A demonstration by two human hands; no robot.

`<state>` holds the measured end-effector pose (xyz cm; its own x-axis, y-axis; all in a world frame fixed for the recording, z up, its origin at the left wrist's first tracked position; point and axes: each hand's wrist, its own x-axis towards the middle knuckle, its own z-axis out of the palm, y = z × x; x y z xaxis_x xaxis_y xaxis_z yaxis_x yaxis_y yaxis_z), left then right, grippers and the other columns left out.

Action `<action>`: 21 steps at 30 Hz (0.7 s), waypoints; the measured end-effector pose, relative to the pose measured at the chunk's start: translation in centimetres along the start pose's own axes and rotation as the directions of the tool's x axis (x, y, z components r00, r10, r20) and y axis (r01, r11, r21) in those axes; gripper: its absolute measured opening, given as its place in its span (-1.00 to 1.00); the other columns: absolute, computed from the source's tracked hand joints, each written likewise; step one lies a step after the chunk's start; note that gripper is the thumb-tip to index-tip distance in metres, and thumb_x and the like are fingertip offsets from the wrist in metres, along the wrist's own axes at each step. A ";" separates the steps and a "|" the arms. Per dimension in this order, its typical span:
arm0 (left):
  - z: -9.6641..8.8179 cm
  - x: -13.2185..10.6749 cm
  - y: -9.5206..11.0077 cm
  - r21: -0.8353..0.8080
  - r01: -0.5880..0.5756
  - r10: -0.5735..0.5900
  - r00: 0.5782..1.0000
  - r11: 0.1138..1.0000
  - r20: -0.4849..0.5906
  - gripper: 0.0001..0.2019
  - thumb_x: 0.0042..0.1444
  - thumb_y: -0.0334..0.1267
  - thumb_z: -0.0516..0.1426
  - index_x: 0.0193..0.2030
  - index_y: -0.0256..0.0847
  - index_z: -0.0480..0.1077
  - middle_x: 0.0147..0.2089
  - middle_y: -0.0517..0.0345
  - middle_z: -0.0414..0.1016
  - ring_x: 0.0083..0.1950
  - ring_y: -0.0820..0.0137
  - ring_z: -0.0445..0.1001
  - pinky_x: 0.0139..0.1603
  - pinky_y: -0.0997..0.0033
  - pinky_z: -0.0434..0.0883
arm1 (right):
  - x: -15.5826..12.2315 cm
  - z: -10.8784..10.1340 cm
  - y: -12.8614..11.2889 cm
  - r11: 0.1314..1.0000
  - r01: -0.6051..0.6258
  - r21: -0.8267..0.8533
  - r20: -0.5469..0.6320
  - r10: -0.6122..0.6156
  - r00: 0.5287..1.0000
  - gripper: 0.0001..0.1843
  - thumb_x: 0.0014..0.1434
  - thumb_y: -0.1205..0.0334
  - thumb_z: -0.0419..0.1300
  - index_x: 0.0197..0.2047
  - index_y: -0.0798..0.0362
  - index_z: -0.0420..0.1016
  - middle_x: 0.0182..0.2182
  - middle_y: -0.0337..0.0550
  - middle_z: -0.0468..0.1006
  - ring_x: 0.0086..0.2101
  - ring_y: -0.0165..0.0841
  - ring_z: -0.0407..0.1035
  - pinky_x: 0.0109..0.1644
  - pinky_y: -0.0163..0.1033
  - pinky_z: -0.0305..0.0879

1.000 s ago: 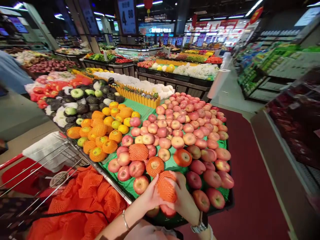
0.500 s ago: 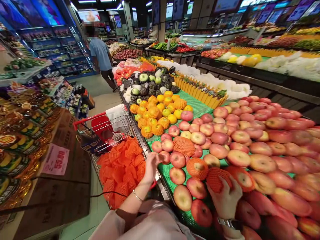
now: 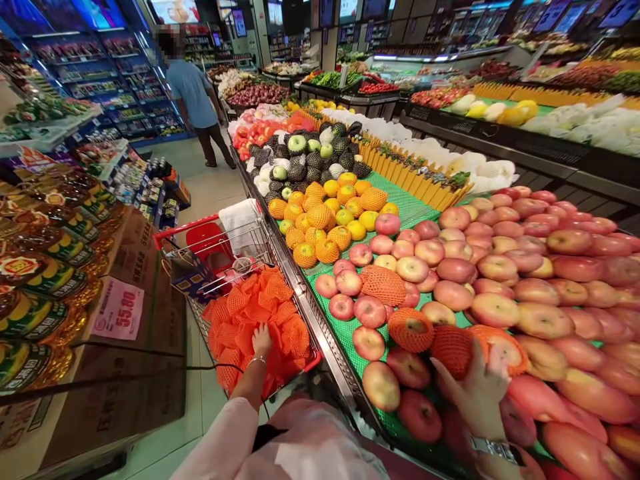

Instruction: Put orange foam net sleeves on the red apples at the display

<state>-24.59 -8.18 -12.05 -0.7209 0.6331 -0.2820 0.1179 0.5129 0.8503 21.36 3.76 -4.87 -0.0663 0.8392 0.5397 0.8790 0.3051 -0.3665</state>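
My left hand (image 3: 261, 340) reaches down into the shopping cart, fingers apart and resting on a heap of orange foam fruit nets (image 3: 235, 303). No fruit shows in it. My right hand (image 3: 483, 390), with a watch at the wrist, is open over the near side of the apple display, thumb spread from the fingers. Its fingertips are at an apple in an open-topped orange net (image 3: 503, 350). Just left of them is a fully netted apple (image 3: 451, 350), and another netted apple (image 3: 411, 329) lies further left. Bare red apples (image 3: 420, 415) surround this hand.
The shopping cart (image 3: 314, 360) stands against the display's metal edge (image 3: 327, 337). Netted oranges (image 3: 320, 217) and black-netted fruit (image 3: 313, 160) lie beyond the apples. Boxes (image 3: 110, 373) with bottled oil stand left of the cart. A person in blue (image 3: 195, 93) is in the aisle ahead.
My left hand has moved left and down, from the apples at the display's edge onto the nets in the cart. My right hand has loosened from the netted apple and shifted slightly right.
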 end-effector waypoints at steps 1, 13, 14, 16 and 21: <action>0.1 0.3 -0.4 0.057 0.025 -0.025 1.000 0.998 -0.017 -0.72 0.28 -0.17 0.21 0.09 -0.20 0.45 0.15 0.00 0.48 0.12 0.17 0.49 0.13 0.00 0.48 | -0.4 -0.4 -0.5 1.000 -0.013 0.020 0.003 0.013 1.000 -0.08 0.21 -0.35 0.05 0.40 0.14 0.14 0.33 0.40 0.12 0.31 0.39 -0.01 0.17 0.56 0.08; 3.0 4.0 3.9 0.504 -0.100 0.096 0.995 0.858 0.032 -0.83 0.26 -0.19 0.21 -0.12 -0.25 0.48 -0.02 0.04 0.55 0.05 0.19 0.50 0.12 0.01 0.42 | -5.2 -0.5 -8.5 0.897 -0.209 0.390 -0.118 0.274 0.954 -0.57 0.35 0.00 0.10 0.14 0.10 0.40 0.19 0.21 0.36 0.25 0.10 0.18 0.30 0.45 0.05; 3.3 4.5 5.1 0.533 -0.121 0.118 0.992 0.837 0.041 -0.89 0.23 -0.25 0.22 -0.25 -0.27 0.47 -0.11 0.00 0.56 0.03 0.13 0.50 0.11 -0.04 0.38 | -5.4 -0.6 -8.7 0.885 -0.220 0.410 -0.130 0.295 0.947 -0.62 0.35 0.03 0.10 0.11 0.08 0.43 0.17 0.18 0.38 0.24 0.08 0.20 0.29 0.44 0.08; 3.4 5.4 8.1 0.576 -0.173 0.171 0.983 0.799 0.058 -0.85 0.10 -0.36 0.20 -0.47 -0.24 0.36 -0.29 -0.09 0.55 -0.01 -0.04 0.50 0.07 -0.14 0.31 | -5.9 -0.9 -9.0 0.861 -0.244 0.447 -0.159 0.345 0.925 -0.68 0.35 0.07 0.10 0.03 0.07 0.48 0.13 0.15 0.44 0.20 0.04 0.27 0.25 0.38 0.18; 2.7 4.8 16.5 0.536 -0.430 0.409 0.897 0.726 0.166 -0.84 0.12 -0.18 0.06 -0.47 -0.09 0.21 -0.35 -0.05 0.50 -0.10 -0.02 0.49 0.00 0.04 0.32 | -6.1 -1.8 -10.2 0.757 -0.293 0.584 -0.084 0.415 0.906 -0.70 0.34 0.06 0.10 -0.17 0.05 0.59 -0.22 0.00 0.65 -0.16 -0.12 0.54 -0.07 0.04 0.51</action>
<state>-24.25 4.87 -0.61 -0.4852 0.8742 0.0209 0.7618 0.4108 0.5009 13.71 -5.31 -3.05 0.3447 0.8488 0.4008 0.4096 0.2482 -0.8779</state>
